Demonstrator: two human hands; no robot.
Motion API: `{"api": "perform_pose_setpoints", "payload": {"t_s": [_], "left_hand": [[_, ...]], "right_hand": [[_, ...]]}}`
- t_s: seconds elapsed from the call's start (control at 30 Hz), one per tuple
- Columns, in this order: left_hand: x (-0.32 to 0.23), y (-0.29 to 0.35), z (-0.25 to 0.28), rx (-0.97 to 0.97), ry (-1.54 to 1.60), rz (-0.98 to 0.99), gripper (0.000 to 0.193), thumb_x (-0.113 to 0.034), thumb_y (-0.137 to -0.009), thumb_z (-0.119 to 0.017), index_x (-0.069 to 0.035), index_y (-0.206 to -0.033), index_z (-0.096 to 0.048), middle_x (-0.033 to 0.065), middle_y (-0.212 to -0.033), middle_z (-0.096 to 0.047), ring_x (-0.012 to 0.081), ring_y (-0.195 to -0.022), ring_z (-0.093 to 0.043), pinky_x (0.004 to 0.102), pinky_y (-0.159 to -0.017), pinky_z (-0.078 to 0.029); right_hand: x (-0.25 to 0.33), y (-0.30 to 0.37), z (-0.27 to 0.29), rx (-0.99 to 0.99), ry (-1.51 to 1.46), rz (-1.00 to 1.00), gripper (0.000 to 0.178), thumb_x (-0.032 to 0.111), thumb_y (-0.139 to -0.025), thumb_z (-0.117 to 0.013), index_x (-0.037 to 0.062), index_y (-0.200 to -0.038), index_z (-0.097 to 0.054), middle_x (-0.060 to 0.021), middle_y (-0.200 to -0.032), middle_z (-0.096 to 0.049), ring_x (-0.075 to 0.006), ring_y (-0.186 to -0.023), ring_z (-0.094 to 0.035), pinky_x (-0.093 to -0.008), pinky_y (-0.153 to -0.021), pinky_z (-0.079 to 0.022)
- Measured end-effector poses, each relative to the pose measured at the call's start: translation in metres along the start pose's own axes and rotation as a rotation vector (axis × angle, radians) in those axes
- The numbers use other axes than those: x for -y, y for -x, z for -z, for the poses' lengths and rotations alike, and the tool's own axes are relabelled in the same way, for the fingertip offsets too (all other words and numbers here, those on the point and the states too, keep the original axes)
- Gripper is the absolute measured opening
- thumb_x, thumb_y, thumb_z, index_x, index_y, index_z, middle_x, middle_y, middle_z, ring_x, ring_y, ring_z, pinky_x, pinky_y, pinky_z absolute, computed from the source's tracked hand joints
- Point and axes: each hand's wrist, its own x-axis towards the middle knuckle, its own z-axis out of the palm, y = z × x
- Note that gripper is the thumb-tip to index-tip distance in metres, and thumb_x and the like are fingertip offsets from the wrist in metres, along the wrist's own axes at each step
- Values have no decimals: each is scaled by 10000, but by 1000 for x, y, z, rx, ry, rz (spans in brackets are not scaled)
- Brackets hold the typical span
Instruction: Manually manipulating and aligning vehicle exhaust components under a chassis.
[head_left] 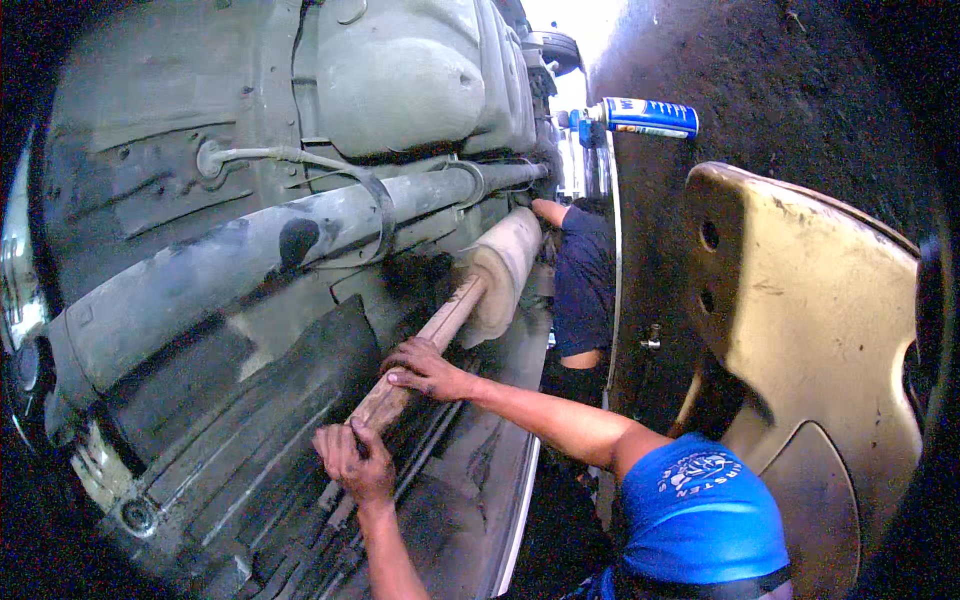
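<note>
An exhaust pipe slants up to a pale, round muffler beneath a raised vehicle. My right hand wraps round the pipe below the muffler, with its thumb on the near side. Lower down, my left hand is closed round the same pipe, fingers curled over it. Both hands look smudged with dirt. The far end of the muffler is partly hidden, and a co-worker's arm reaches in beside it.
The underbody holds a thick grey tube and a broad rounded tank-like shape. A co-worker in a dark shirt stands beyond the muffler. At the right are a blue spray can and a large tan panel.
</note>
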Motion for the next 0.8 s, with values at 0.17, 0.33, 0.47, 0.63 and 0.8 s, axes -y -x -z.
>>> {"api": "perform_pose_setpoints", "payload": {"t_s": [0.17,0.33,0.47,0.63,0.8], "left_hand": [[-1,-1,4,5,-9,2,192,-3,-873,-536,4,-687,-490,152,-697,-488,332,-688,-471,438,-669,-383],[4,3,-4,-55,-78,-69,185,-8,-875,-539,10,-694,-504,153,-705,-502,330,-698,-485,441,-682,-393],[9,6,1,-65,-74,-67,177,-16,-880,-538,13,-707,-511,156,-708,-501,333,-706,-489,445,-695,-400],[2,2,1,-11,-40,-34,175,-20,-884,-535,14,-714,-510,159,-711,-494,336,-707,-485,446,-697,-399],[-1,-1,1,-32,-52,-48,177,-20,-886,-532,15,-715,-506,162,-711,-486,340,-704,-480,448,-694,-394]], "right_hand": [[-2,1,-1,97,-41,2,442,443,-965,-481,81,-1192,-594,-174,-1222,-529,-354,-1195,-433,-459,-1063,-265],[-10,5,-6,16,29,-23,404,414,-978,-471,67,-1135,-604,-133,-1112,-565,-310,-1102,-479,-418,-1002,-314],[8,0,-3,12,-43,19,416,421,-975,-472,62,-1142,-598,-133,-1126,-563,-314,-1112,-472,-420,-1011,-309],[3,2,1,17,-30,-10,422,424,-975,-466,60,-1143,-596,-132,-1125,-564,-314,-1113,-470,-420,-1015,-306],[4,1,4,19,-34,15,421,425,-978,-456,64,-1140,-602,-132,-1127,-567,-314,-1114,-475,-422,-1017,-304]]}}
